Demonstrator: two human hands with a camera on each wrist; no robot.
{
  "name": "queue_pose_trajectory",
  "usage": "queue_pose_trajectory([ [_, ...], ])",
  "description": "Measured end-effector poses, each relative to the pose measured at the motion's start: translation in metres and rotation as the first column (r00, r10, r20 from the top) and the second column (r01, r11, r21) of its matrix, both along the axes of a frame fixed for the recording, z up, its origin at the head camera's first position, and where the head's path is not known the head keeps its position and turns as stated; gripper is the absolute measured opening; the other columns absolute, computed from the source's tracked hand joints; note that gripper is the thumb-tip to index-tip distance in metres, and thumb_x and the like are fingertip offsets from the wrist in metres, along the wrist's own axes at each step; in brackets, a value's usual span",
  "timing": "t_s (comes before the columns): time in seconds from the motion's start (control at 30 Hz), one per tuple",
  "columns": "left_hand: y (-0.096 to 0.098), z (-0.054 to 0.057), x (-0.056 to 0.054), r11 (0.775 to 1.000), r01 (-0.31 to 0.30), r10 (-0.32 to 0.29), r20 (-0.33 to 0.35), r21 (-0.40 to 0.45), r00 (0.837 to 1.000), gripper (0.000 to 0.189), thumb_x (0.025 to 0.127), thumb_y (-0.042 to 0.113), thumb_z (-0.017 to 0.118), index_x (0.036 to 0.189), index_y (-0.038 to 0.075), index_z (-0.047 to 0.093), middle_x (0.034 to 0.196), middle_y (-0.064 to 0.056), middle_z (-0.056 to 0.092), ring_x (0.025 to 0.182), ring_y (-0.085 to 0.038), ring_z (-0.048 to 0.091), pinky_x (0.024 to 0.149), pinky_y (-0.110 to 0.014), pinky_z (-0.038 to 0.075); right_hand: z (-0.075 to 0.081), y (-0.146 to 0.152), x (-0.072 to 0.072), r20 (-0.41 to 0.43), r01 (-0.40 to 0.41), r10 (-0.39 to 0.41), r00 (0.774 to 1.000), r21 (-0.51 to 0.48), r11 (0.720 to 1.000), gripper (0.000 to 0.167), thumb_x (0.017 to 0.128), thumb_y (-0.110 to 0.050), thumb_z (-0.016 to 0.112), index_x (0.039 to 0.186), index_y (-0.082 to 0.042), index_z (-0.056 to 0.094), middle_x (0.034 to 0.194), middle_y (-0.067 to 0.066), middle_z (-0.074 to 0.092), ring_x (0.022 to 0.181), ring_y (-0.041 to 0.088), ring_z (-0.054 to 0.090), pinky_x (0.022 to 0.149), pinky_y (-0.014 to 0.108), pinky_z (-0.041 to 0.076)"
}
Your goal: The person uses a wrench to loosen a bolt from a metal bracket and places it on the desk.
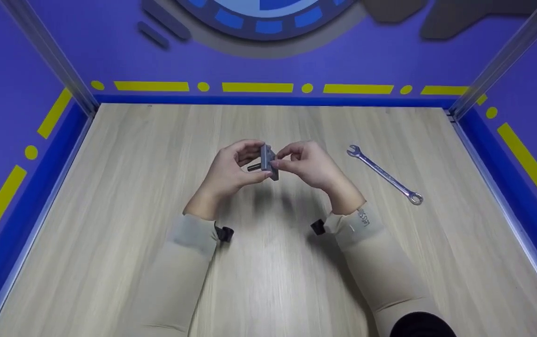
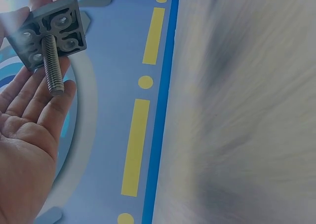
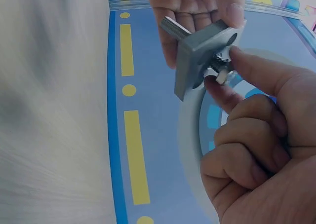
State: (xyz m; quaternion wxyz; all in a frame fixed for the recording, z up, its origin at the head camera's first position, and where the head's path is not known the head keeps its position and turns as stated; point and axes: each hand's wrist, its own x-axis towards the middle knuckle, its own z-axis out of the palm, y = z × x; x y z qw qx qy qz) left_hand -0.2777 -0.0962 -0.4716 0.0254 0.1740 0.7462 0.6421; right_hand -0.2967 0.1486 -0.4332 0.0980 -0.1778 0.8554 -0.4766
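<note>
Plate (image 3: 195, 58); bolt (image 2: 52, 66) through it; left hand (image 1: 226, 169), fingers pinching plate; right hand (image 1: 312, 166), fingertips pinching bolt; wrench (image 1: 383, 173) on table (image 1: 268, 290)

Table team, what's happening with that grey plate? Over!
Left hand holding grey plate. Right hand pinching bolt poking through it. Wrench lying right of both hands, not blocking.

My L hand (image 1: 221, 172) and R hand (image 1: 312, 164) were bare. L sleeve (image 1: 170, 276) and R sleeve (image 1: 390, 271) were long, beige, w/ slight creasing. R cuff (image 1: 355, 234) bore a small dk. marking (image 1: 364, 217), chars. illegible. Compact blk. units projected at the inner wrists, i.e. L unit (image 1: 224, 233) and R unit (image 1: 318, 227).
</note>
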Motion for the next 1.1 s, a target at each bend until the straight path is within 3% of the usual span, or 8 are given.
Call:
queue_pose_trajectory([
  [0.23,-0.0025,0.0032,-0.0013,1.0,-0.005,0.005,0.001,0.004,1.0,0.071,0.089,0.01,0.098,0.152,0.004,0.067,0.143,-0.013,0.078,0.141,-0.029,0.073,0.129,-0.037,0.057,-0.0003,0.0027,-0.0011,-0.087,-0.064,0.059,0.994,-0.066,0.996,0.026,0.097,-0.005,0.085,0.123,-0.009,0.087,0.062,-0.012,0.044,0.057,0.007,0.038,0.052,0.02,0.03],
  [0.47,-0.0031,0.0047,0.0004,1.0,-0.001,0.001,0.004,-0.001,1.0,0.071,0.089,0.009,0.097,0.152,0.003,0.066,0.144,-0.014,0.077,0.141,-0.03,0.072,0.129,-0.037,0.056,0.0005,0.0091,-0.0011,-0.1,-0.083,0.073,0.992,-0.099,0.992,0.034,0.102,-0.017,0.084,0.134,-0.009,0.082,0.066,-0.007,0.049,0.059,0.01,0.04,0.056,0.023,0.034],
  [0.57,-0.0023,0.0057,0.0018,1.0,0.006,-0.006,0.012,-0.01,1.0,0.071,0.089,0.01,0.098,0.153,0.004,0.066,0.146,-0.013,0.077,0.142,-0.029,0.072,0.129,-0.036,0.056,0.0012,0.0075,-0.0004,-0.081,-0.026,0.02,0.996,-0.066,0.997,0.028,0.108,-0.032,0.078,0.121,-0.008,0.085,0.077,-0.005,0.066,0.07,0.013,0.05,0.065,0.027,0.043],
  [0.63,-0.0017,0.0056,0.0024,1.0,0.009,-0.009,0.012,-0.007,1.0,0.072,0.089,0.01,0.098,0.153,0.004,0.066,0.146,-0.013,0.076,0.142,-0.03,0.072,0.129,-0.036,0.056,0.0004,0.0048,0.0,-0.066,0.018,-0.02,0.998,-0.024,1.0,0.036,0.11,-0.041,0.074,0.107,-0.007,0.087,0.082,-0.005,0.07,0.076,0.015,0.052,0.07,0.031,0.043],
  [0.73,-0.0011,0.0038,0.0031,1.0,0.009,-0.009,0.005,-0.001,1.0,0.071,0.088,0.01,0.098,0.152,0.004,0.066,0.145,-0.013,0.077,0.142,-0.029,0.072,0.128,-0.035,0.057,-0.002,0.0009,0.0004,-0.031,0.052,-0.051,0.998,0.022,0.998,0.047,0.111,-0.046,0.072,0.091,-0.007,0.088,0.074,-0.008,0.06,0.074,0.016,0.045,0.067,0.031,0.035],
  [0.87,-0.0001,0.0022,0.0024,1.0,0.016,-0.016,0.004,0.008,1.0,0.07,0.088,0.009,0.098,0.151,0.004,0.067,0.144,-0.011,0.078,0.141,-0.028,0.073,0.128,-0.035,0.057,-0.0027,-0.0006,0.0004,-0.011,0.042,-0.041,0.999,0.039,0.998,0.047,0.11,-0.044,0.073,0.083,-0.007,0.086,0.065,-0.01,0.039,0.065,0.015,0.034,0.059,0.029,0.024],
  [0.97,0.0001,0.0015,0.0019,1.0,0.021,-0.021,0.008,0.009,1.0,0.069,0.088,0.009,0.098,0.151,0.005,0.067,0.144,-0.01,0.079,0.141,-0.027,0.073,0.129,-0.035,0.056,-0.0021,0.0005,0.0004,-0.02,0.015,-0.015,1.0,0.024,1.0,0.037,0.108,-0.038,0.078,0.089,-0.007,0.088,0.064,-0.012,0.045,0.065,0.012,0.039,0.058,0.026,0.028],
  [1.1,-0.0004,0.0008,0.0011,1.0,0.014,-0.014,0.01,0.0,1.0,0.07,0.089,0.01,0.097,0.151,0.004,0.067,0.145,-0.011,0.078,0.142,-0.028,0.072,0.129,-0.035,0.056,-0.0017,0.0026,0.0001,-0.037,-0.018,0.017,0.999,-0.018,1.0,0.021,0.102,-0.024,0.085,0.109,-0.006,0.088,0.065,-0.012,0.052,0.061,0.009,0.043,0.055,0.023,0.033],
])
